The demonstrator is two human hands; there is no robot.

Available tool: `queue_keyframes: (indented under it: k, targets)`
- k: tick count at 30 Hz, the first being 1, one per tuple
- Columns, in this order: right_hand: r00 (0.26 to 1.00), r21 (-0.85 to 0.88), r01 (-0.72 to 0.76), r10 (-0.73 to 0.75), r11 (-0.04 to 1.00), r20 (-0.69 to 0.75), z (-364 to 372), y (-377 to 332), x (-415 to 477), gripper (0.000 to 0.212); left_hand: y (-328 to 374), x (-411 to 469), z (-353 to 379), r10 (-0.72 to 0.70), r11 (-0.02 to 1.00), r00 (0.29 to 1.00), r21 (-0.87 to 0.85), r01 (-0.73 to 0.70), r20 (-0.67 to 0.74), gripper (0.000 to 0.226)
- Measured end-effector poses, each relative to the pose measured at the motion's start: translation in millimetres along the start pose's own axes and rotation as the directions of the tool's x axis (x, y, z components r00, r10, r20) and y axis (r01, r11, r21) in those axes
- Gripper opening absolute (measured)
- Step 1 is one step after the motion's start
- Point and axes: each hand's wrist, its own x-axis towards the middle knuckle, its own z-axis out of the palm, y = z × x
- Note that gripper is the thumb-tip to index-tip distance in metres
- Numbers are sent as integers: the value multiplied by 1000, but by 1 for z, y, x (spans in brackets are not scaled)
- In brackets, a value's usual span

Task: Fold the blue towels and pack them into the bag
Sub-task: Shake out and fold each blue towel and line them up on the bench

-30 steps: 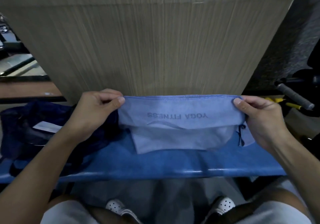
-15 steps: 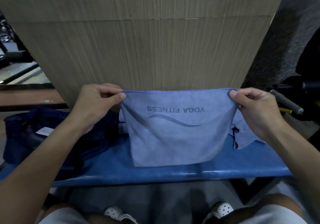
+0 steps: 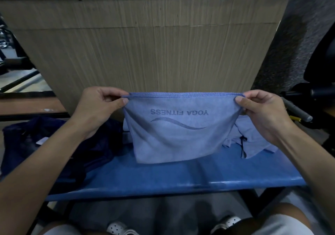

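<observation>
Left hand (image 3: 97, 107), right hand (image 3: 262, 113): pinch grips.

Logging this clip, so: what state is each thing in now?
Held towel, held up, hanging from its top corners.
Left hand, pinches the top left corner.
Right hand, pinches the top right corner.
Second towel, rumpled on the bench, unfolded.
Bag, slumped on the bench's left end.

Bare bench (image 3: 163, 178) lies open in front; bag (image 3: 54, 149) left, second towel (image 3: 253, 142) right.
</observation>
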Motion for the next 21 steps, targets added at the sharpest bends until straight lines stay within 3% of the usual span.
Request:
queue_keyframes:
  k: [8, 14, 21]
  targets:
    - [996, -59, 57, -61, 997, -64, 3, -7, 2, 49, 9, 3, 0, -12, 999, 1000, -30, 11, -22, 25]
    - [989, -123, 91, -104, 988, -109, 7, -15, 4, 19, 15, 2, -1, -41, 998, 999, -54, 42, 18, 23]
    - [987, -151, 90, -108, 985, -118, 3, -15, 7, 19, 15, 4, 1, -35, 999, 999, -23, 35, 5, 18]
